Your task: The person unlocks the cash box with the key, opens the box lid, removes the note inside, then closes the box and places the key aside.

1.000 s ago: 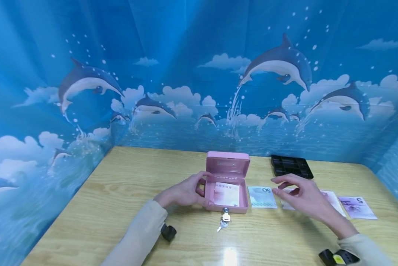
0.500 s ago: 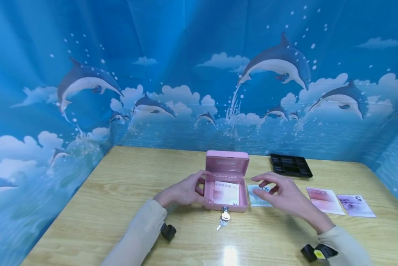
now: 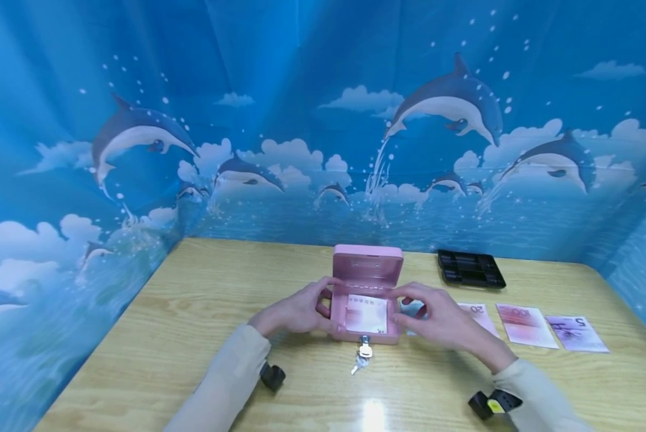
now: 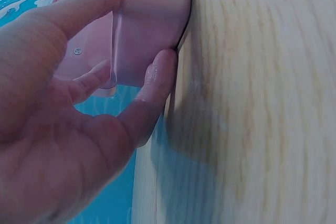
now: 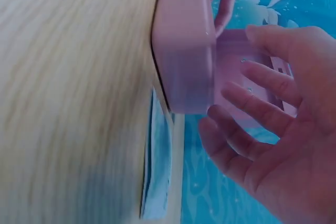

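Observation:
A pink metal cash box [image 3: 368, 247] stands on the table with its lid raised and a reddish banknote [image 3: 367, 314] lying inside. My left hand [image 3: 301, 309] grips the box's left side, thumb toward the front and fingers toward the back; the left wrist view shows fingertips [image 4: 164, 66] on its wall. My right hand [image 3: 436, 315] hovers at the box's right edge, fingers spread and loosely bent around nothing. Partly hidden beneath it lies a bluish-green banknote [image 5: 160, 156]. Keys [image 3: 362, 362] hang from the lock at the front.
Right of the box lie a 20 banknote [image 3: 481, 317], a 100 banknote [image 3: 527, 326] and a purple 5 banknote [image 3: 578, 333] in a row. Behind them sits a black compartment tray [image 3: 471, 268]. A blue dolphin curtain [image 3: 301, 120] encloses the table's back and sides.
My right hand has moved left, from above the 20 note, across the bluish-green 50 note, to the box's right edge. The left hand has stayed on the box.

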### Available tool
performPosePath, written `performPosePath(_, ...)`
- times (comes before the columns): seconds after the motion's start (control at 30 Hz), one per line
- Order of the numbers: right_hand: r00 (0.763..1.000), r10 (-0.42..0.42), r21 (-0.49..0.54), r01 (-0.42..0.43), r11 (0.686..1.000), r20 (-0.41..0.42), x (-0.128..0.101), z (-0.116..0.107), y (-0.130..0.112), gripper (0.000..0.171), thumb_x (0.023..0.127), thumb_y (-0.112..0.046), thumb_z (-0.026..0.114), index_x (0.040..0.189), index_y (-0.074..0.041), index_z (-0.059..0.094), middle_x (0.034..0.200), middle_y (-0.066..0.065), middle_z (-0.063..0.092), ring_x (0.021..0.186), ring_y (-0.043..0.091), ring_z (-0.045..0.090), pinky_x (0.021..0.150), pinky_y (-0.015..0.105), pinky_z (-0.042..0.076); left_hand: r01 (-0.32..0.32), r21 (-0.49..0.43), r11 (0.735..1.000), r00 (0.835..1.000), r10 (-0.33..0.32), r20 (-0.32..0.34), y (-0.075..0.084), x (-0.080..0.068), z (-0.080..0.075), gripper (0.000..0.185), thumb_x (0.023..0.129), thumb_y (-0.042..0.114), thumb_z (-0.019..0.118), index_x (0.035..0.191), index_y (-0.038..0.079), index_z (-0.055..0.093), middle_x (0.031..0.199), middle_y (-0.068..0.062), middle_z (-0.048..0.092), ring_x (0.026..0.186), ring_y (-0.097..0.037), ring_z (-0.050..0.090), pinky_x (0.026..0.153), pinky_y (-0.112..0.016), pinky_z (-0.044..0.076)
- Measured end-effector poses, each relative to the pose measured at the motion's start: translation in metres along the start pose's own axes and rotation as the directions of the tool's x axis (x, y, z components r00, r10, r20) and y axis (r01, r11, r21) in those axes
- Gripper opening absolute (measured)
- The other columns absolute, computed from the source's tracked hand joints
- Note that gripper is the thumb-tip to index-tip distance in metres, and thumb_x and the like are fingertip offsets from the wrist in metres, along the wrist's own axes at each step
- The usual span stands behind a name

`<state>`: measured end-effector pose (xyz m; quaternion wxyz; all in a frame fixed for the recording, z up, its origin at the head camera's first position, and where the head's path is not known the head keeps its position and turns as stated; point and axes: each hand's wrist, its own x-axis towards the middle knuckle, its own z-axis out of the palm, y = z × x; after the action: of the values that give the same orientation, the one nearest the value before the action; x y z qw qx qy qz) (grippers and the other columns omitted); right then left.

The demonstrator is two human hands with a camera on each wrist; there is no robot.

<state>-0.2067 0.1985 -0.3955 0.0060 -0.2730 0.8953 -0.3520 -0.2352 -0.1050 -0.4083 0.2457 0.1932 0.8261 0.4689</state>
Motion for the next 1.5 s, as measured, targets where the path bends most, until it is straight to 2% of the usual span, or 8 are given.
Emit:
performPosePath(0.13, 0.999, 0.007, -0.046, -0.006, 0.999, 0.035, 0.006, 0.007, -0.002, 0.041, 0.094, -0.033, 0.075, 0.132, -0.018, 0.068, 0.119, 0.002, 0.072, 0.100, 0.021, 0.066, 0.072, 0.024, 0.056, 0.000, 0.004, 1.000, 1.000, 0.000, -0.001, -0.001, -0.001, 0.000, 0.087, 0.081, 0.015, 0.087, 0.153, 0.019, 0.036, 0.138, -0.016, 0.056, 0.111, -0.021, 0.065, 0.100, -0.040, 0.056)
performPosePath(0.27, 0.998, 0.018, -0.120, -0.011, 0.993, 0.061, 0.013, 0.012, -0.003, 0.043, 0.095, -0.038, 0.073, 0.134, -0.021, 0.067, 0.106, -0.006, 0.070, 0.090, 0.012, 0.059, 0.070, 0.024, 0.048, 0.000, -0.002, 1.000, 1.000, 0.000, -0.002, -0.001, -0.001, 0.000, 0.088, 0.081, 0.014, 0.086, 0.153, 0.019, 0.036, 0.138, -0.016, 0.056, 0.111, -0.022, 0.066, 0.099, -0.040, 0.057)
performPosePath(0.43, 0.994, 0.032, -0.174, -0.014, 0.985, 0.103, 0.020, 0.017, -0.003, 0.043, 0.096, -0.038, 0.071, 0.134, -0.019, 0.068, 0.084, -0.010, 0.060, 0.080, 0.010, 0.050, 0.068, 0.024, 0.040, -0.009, -0.004, 1.000, 1.000, 0.009, 0.000, -0.001, -0.001, 0.001, 0.089, 0.081, 0.012, 0.086, 0.154, 0.018, 0.035, 0.139, -0.016, 0.056, 0.111, -0.022, 0.066, 0.100, -0.041, 0.057)
performPosePath(0.57, 0.991, 0.032, -0.181, -0.007, 0.984, 0.131, 0.025, 0.021, -0.002, 0.041, 0.096, -0.034, 0.071, 0.132, -0.016, 0.069, 0.077, -0.009, 0.055, 0.074, 0.009, 0.045, 0.065, 0.023, 0.037, -0.008, -0.002, 1.000, 1.000, 0.008, -0.001, -0.001, -0.001, 0.001, 0.090, 0.081, 0.013, 0.087, 0.154, 0.018, 0.035, 0.140, -0.016, 0.056, 0.111, -0.022, 0.066, 0.101, -0.041, 0.056)
performPosePath(0.8, 0.989, 0.041, -0.126, -0.023, 0.992, 0.144, 0.027, 0.024, -0.001, 0.038, 0.095, -0.033, 0.072, 0.129, -0.016, 0.070, 0.083, -0.009, 0.062, 0.072, 0.007, 0.050, 0.063, 0.022, 0.043, 0.003, -0.002, 1.000, 1.000, -0.003, -0.003, -0.001, -0.001, 0.001, 0.090, 0.080, 0.015, 0.087, 0.154, 0.020, 0.036, 0.139, -0.015, 0.056, 0.111, -0.022, 0.065, 0.102, -0.042, 0.056)
performPosePath(0.93, 0.993, 0.036, -0.117, -0.023, 0.993, 0.115, 0.027, 0.023, -0.001, 0.037, 0.095, -0.031, 0.071, 0.129, -0.016, 0.070, 0.087, -0.007, 0.065, 0.072, 0.008, 0.051, 0.062, 0.022, 0.043, 0.005, -0.002, 1.000, 1.000, -0.005, -0.007, -0.001, -0.001, 0.001, 0.091, 0.080, 0.018, 0.088, 0.154, 0.020, 0.036, 0.139, -0.014, 0.056, 0.111, -0.021, 0.065, 0.102, -0.042, 0.055)
performPosePath(1.23, 0.992, 0.033, -0.130, -0.018, 0.991, 0.118, 0.029, 0.024, -0.004, 0.032, 0.096, -0.023, 0.070, 0.126, -0.014, 0.071, 0.076, -0.007, 0.057, 0.065, 0.004, 0.046, 0.056, 0.021, 0.040, -0.004, -0.014, 1.000, 1.000, 0.004, -0.012, -0.001, -0.001, 0.000, 0.091, 0.080, 0.016, 0.088, 0.154, 0.019, 0.036, 0.139, -0.014, 0.057, 0.111, -0.021, 0.066, 0.101, -0.041, 0.056)
performPosePath(1.5, 0.998, 0.063, -0.104, -0.061, 0.993, 0.016, 0.028, 0.022, -0.007, 0.027, 0.093, -0.019, 0.073, 0.120, -0.013, 0.074, 0.075, -0.006, 0.059, 0.064, 0.007, 0.049, 0.054, 0.023, 0.043, -0.006, -0.026, 1.000, 1.000, 0.006, -0.004, -0.002, -0.001, 0.001, 0.089, 0.080, 0.017, 0.088, 0.153, 0.021, 0.037, 0.139, -0.015, 0.056, 0.109, -0.021, 0.066, 0.100, -0.040, 0.056)
